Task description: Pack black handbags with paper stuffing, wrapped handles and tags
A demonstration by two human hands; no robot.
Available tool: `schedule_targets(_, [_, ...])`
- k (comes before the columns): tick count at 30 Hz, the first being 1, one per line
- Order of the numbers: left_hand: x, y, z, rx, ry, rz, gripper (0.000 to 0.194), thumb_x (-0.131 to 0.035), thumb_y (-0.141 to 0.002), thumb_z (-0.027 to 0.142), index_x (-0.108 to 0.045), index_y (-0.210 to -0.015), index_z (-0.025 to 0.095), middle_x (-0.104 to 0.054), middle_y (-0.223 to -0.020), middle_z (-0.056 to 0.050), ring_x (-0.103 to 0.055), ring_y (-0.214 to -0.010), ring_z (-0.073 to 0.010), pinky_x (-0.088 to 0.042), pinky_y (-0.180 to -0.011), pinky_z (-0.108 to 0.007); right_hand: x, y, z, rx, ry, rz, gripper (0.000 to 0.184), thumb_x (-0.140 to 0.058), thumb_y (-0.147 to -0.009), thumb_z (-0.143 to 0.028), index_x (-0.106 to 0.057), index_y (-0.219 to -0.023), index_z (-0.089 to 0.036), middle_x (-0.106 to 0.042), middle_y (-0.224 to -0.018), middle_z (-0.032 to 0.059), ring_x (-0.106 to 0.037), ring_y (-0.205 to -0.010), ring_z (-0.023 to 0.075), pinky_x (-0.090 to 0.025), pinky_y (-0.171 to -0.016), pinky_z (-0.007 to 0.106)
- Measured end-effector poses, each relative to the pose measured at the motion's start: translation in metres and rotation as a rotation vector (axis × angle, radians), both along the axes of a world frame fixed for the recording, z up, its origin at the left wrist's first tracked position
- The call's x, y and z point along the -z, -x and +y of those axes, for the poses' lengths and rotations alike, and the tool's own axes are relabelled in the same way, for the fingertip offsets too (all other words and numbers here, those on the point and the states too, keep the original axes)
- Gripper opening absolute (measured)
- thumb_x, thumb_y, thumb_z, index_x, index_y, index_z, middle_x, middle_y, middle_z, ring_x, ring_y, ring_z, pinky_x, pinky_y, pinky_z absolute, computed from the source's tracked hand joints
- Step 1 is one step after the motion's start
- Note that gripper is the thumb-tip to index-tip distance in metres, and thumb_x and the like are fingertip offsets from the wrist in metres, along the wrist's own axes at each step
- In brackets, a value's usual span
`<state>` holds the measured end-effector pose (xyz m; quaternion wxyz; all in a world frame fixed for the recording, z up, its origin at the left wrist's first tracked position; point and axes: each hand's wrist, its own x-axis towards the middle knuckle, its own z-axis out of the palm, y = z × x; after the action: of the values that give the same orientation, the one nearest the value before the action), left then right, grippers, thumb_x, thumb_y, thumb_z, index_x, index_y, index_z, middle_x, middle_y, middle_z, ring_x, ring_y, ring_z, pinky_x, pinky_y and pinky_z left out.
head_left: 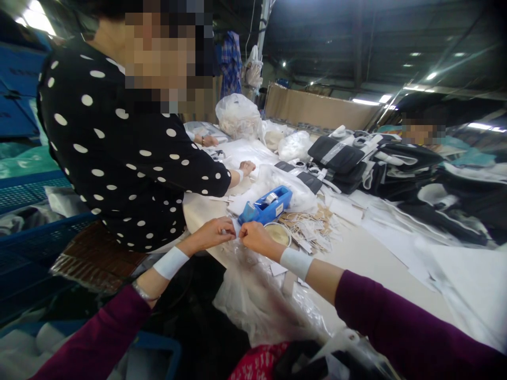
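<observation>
Pinching From Both Sides

At the counter's [356,266] edge, the left hand [212,233] and right hand [259,240] are facing each other, their fingers pinching a thin pale piece [236,227] between them, apparently for control. The blue tape dispenser [273,206] is sitting just beyond, probably for easy reach.

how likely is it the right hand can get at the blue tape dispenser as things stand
Very likely yes: the right hand is close beside the blue tape dispenser, with nothing visible between them, though the hand may be occupied.
</observation>
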<state>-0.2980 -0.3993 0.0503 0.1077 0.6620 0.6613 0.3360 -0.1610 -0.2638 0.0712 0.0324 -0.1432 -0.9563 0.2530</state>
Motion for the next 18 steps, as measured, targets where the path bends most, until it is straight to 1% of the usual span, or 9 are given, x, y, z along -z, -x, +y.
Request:
schedule_targets(6, [0.004, -0.004, 0.003, -0.042, 0.007, 0.104, 0.011, -0.058, -0.080, 0.012, -0.063, -0.075, 0.019, -0.061, -0.082, -0.001, -0.057, -0.084, -0.0168, -0.042, -0.076, -0.026, -0.001, 0.000, 0.000, -0.009, 0.002, -0.019, 0.022, -0.058, -0.071, -0.007, -0.074, -0.084, -0.014, -0.075, -0.084, 0.0053, -0.067, -0.078, 0.0150, -0.043, -0.066, 0.019])
schedule_targets(9, [0.007, -0.006, 0.004, -0.070, 0.002, 0.153, 0.011, -0.057, -0.078, 0.009, -0.060, -0.076, 0.019, -0.060, -0.081, -0.001, -0.056, -0.083, -0.0178, -0.041, -0.075, -0.027, 0.000, 0.003, -0.001, -0.008, -0.009, -0.025, 0.016, -0.061, -0.074, -0.017, -0.075, -0.082, -0.015, -0.074, -0.081, 0.0059, -0.066, -0.076, 0.0165, -0.042, -0.064, 0.021])
schedule_targets(11, [0.008, -0.009, 0.005, -0.097, -0.009, 0.177, 0.010, -0.055, -0.080, 0.010, -0.059, -0.079, 0.019, -0.060, -0.083, -0.002, -0.056, -0.084, -0.0187, -0.041, -0.076, -0.029, 0.002, 0.005, -0.001, 0.004, -0.019, -0.029, 0.017, -0.062, -0.076, -0.025, -0.075, -0.080, -0.014, -0.074, -0.079, 0.0073, -0.066, -0.075, 0.0184, -0.041, -0.062, 0.023])
schedule_targets(12, [0.009, -0.010, 0.006, -0.111, -0.016, 0.185, 0.009, -0.055, -0.081, 0.011, -0.058, -0.080, 0.019, -0.059, -0.084, -0.002, -0.055, -0.085, -0.0192, -0.041, -0.077, -0.030, 0.003, 0.006, -0.001, 0.015, -0.024, -0.030, 0.018, -0.061, -0.077, -0.026, -0.075, -0.080, -0.014, -0.073, -0.079, 0.0079, -0.066, -0.076, 0.0190, -0.041, -0.062, 0.023])
schedule_targets(15, [0.009, -0.015, 0.006, -0.154, -0.030, 0.204, 0.008, -0.053, -0.082, 0.012, -0.056, -0.083, 0.020, -0.059, -0.087, -0.004, -0.053, -0.089, -0.0209, -0.041, -0.080, -0.032, 0.005, 0.007, 0.001, 0.050, -0.026, -0.030, 0.020, -0.058, -0.078, -0.020, -0.076, -0.086, -0.015, -0.074, -0.083, 0.0079, -0.067, -0.078, 0.0183, -0.042, -0.065, 0.023])
schedule_targets(18, [0.007, -0.019, 0.006, -0.197, -0.029, 0.216, 0.011, -0.053, -0.079, 0.010, -0.055, -0.082, 0.020, -0.058, -0.089, -0.005, -0.051, -0.092, -0.0228, -0.040, -0.081, -0.034, 0.004, 0.005, 0.003, 0.074, -0.021, -0.025, 0.023, -0.056, -0.077, -0.014, -0.076, -0.087, -0.016, -0.075, -0.086, 0.0069, -0.067, -0.080, 0.0170, -0.043, -0.068, 0.022])
